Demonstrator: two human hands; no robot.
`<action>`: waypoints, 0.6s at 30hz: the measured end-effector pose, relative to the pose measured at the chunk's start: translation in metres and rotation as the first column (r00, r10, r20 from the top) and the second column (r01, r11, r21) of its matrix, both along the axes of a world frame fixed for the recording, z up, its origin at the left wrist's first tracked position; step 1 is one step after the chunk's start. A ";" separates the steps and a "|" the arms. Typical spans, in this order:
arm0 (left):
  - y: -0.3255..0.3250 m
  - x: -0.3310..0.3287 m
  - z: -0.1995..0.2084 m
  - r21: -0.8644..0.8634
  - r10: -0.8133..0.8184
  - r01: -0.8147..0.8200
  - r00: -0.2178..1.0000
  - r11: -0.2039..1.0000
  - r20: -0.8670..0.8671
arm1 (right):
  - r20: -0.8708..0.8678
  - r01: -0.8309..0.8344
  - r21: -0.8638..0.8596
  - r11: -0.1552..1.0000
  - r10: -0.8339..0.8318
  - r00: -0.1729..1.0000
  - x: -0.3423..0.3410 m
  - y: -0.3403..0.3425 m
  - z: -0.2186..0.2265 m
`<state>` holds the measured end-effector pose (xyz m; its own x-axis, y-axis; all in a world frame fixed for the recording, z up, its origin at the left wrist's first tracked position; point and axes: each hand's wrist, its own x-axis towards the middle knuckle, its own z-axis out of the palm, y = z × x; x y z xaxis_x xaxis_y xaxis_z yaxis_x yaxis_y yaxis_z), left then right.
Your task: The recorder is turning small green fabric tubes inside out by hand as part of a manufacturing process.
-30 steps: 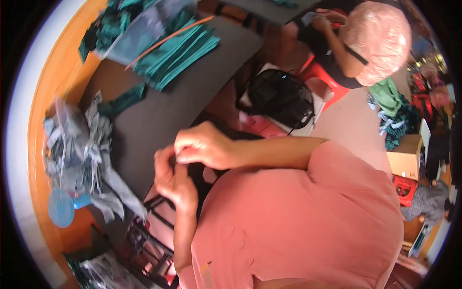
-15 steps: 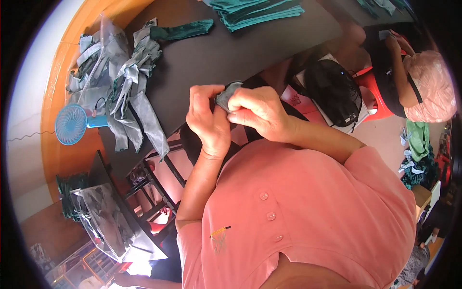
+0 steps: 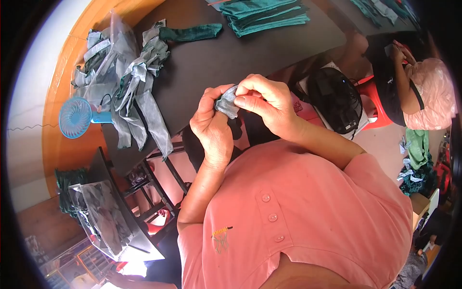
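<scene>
Both the left hand (image 3: 214, 130) and right hand (image 3: 264, 103) pinch one small grey cloth piece (image 3: 227, 103), held above the black table's (image 3: 216, 58) near edge. Its bunched shape hides any long axis. One blue fan (image 3: 76, 117) stands beside a heap of grey cloth strips (image 3: 130, 86).

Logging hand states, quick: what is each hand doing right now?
Left hand: closed, pinching the grey cloth.
Right hand: closed, pinching the same cloth.

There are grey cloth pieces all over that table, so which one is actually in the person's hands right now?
The small grey piece pinched between the left hand and right hand, held up off the table. The other grey pieces lie heaped on the dark table beside the blue fan.
</scene>
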<state>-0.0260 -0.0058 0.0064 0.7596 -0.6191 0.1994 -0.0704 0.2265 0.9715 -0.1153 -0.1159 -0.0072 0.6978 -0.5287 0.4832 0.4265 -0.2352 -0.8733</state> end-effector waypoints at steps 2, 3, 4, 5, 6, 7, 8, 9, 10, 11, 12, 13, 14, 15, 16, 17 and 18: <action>0.001 -0.002 0.006 0.054 -0.037 0.040 0.998 0.998 -0.055 | -0.007 -0.036 -0.046 0.998 0.035 0.999 -0.002 -0.008 -0.001; 0.001 -0.003 0.010 0.108 -0.065 0.077 0.991 0.991 -0.115 | -0.008 -0.034 -0.043 0.998 0.034 0.999 -0.004 -0.010 -0.001; 0.003 -0.002 0.009 0.111 -0.066 0.079 0.991 0.991 -0.116 | -0.003 -0.049 -0.095 0.994 0.049 0.999 -0.004 -0.014 -0.001; 0.004 0.002 0.008 0.102 -0.113 0.118 0.992 0.988 -0.059 | 0.001 -0.062 -0.147 0.987 0.063 0.998 -0.005 -0.018 0.000; 0.004 0.003 0.008 0.095 -0.158 0.158 0.987 0.983 -0.001 | -0.018 -0.091 -0.176 0.980 0.090 0.996 -0.005 -0.022 0.001; 0.005 0.002 0.009 0.097 -0.160 0.159 0.987 0.982 -0.002 | -0.018 -0.090 -0.174 0.981 0.088 0.996 -0.007 -0.021 0.003; 0.005 0.001 0.012 0.073 -0.130 0.129 0.991 0.989 0.013 | -0.011 -0.082 -0.105 0.991 0.082 0.997 -0.009 -0.019 0.004; 0.004 0.001 0.014 0.046 -0.101 0.100 0.994 0.994 0.031 | -0.001 -0.074 -0.038 0.997 0.074 0.997 -0.008 -0.019 0.005; 0.002 0.000 0.014 0.062 -0.060 0.059 0.998 0.996 0.016 | 0.041 -0.064 0.003 0.998 0.064 0.997 -0.006 -0.021 0.002; 0.001 0.001 0.012 0.061 -0.063 0.062 0.998 0.996 0.019 | 0.044 -0.060 0.002 0.998 0.060 0.997 -0.006 -0.024 0.003; 0.001 0.000 0.008 0.068 -0.062 0.063 0.998 0.996 -0.006 | 0.000 -0.121 0.071 0.990 0.121 0.993 -0.008 -0.025 0.003; 0.001 -0.001 0.006 0.075 -0.061 0.063 0.998 0.995 -0.030 | -0.039 -0.178 0.143 0.974 0.185 0.982 -0.010 -0.027 0.003; 0.000 -0.003 0.006 0.074 -0.063 0.065 0.998 0.995 -0.030 | -0.039 -0.176 0.142 0.974 0.183 0.982 -0.009 -0.028 0.001; -0.001 -0.006 0.007 0.080 -0.075 0.077 0.997 0.994 -0.031 | -0.022 -0.166 0.096 0.981 0.169 0.985 -0.007 -0.029 -0.002; -0.002 -0.008 0.008 0.085 -0.087 0.089 0.996 0.992 -0.032 | -0.005 -0.156 0.049 0.987 0.156 0.988 -0.007 -0.030 -0.003; -0.001 -0.008 0.008 0.085 -0.089 0.091 0.996 0.992 -0.032 | -0.005 -0.154 0.049 0.987 0.154 0.988 -0.008 -0.033 -0.001; -0.001 -0.006 0.010 0.074 -0.116 0.125 0.986 0.989 -0.122 | -0.017 -0.126 -0.065 0.990 0.126 0.992 -0.010 -0.036 0.002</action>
